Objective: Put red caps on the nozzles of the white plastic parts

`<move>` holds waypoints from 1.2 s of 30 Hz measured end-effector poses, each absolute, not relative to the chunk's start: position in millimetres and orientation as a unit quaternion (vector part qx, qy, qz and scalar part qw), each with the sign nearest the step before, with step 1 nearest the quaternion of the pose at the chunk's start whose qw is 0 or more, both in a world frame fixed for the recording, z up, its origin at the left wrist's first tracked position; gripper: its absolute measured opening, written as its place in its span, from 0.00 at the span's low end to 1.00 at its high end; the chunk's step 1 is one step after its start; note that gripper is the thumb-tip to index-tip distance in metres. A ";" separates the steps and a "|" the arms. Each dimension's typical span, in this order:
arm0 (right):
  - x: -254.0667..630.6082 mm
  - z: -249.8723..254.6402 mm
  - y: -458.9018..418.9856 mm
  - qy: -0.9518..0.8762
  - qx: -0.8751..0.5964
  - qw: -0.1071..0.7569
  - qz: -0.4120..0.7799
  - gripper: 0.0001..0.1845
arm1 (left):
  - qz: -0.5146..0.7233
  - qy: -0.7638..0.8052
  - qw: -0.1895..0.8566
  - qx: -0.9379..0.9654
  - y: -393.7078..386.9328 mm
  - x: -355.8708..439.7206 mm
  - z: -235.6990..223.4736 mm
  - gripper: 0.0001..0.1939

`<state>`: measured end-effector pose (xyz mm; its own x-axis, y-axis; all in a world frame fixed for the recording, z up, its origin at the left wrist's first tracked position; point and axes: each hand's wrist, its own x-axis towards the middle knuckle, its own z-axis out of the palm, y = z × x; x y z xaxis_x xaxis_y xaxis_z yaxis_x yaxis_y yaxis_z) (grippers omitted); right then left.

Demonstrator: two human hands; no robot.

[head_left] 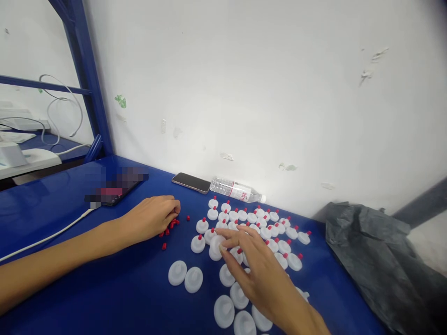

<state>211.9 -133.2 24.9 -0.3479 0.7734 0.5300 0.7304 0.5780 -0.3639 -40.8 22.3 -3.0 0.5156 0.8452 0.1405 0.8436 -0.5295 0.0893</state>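
My right hand [253, 256] pinches a white round nozzle cap [215, 247] between thumb and fingertips, among the other white caps. Several caps nearer the wall carry small red tips, such as the nozzle cap with a red tip [198, 244]. Closer to me lie white caps with bare spouts, among them one bare cap [224, 311] and a pair at the left with another bare cap [177, 273]. My left hand [157, 216] is closed, its fingertips down at a small heap of red tips [172, 224]. What those fingers hold is hidden.
Along the wall lie a phone [191, 182] and a clear plastic bottle [237, 190] on its side. A second phone [122, 193] with a white cable [52, 237] is at the left. A dark plastic bag [370, 251] hangs over the blue table's [132, 288] right edge.
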 end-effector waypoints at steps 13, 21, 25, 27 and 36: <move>212.2 26.6 -129.9 -0.829 -0.432 0.350 -0.053 0.06 | 0.200 0.442 -0.009 0.874 8.9 -32.7 6.3 0.08; 212.5 30.1 -128.0 -0.832 -0.410 0.352 -0.125 0.16 | 0.353 0.272 0.041 0.894 -18.3 -23.0 16.1 0.10; 209.0 28.9 -127.7 -0.835 -0.395 0.358 -0.139 0.20 | 0.365 0.223 0.152 0.891 -42.8 -17.3 17.0 0.05; 206.4 27.5 -128.1 -0.838 -0.384 0.357 -0.150 0.20 | 0.354 0.208 0.184 0.893 -52.9 -14.4 14.5 0.07; 195.4 25.6 -134.6 -0.850 -0.378 0.321 -0.177 0.20 | 0.308 0.130 0.192 0.923 -63.9 -12.2 7.6 0.19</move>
<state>195.4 -134.6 25.6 -0.5080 0.5289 0.6798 0.7559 0.6522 0.0575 -12.2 -63.9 7.6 0.7757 0.3587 0.5192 0.1222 -0.8926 0.4340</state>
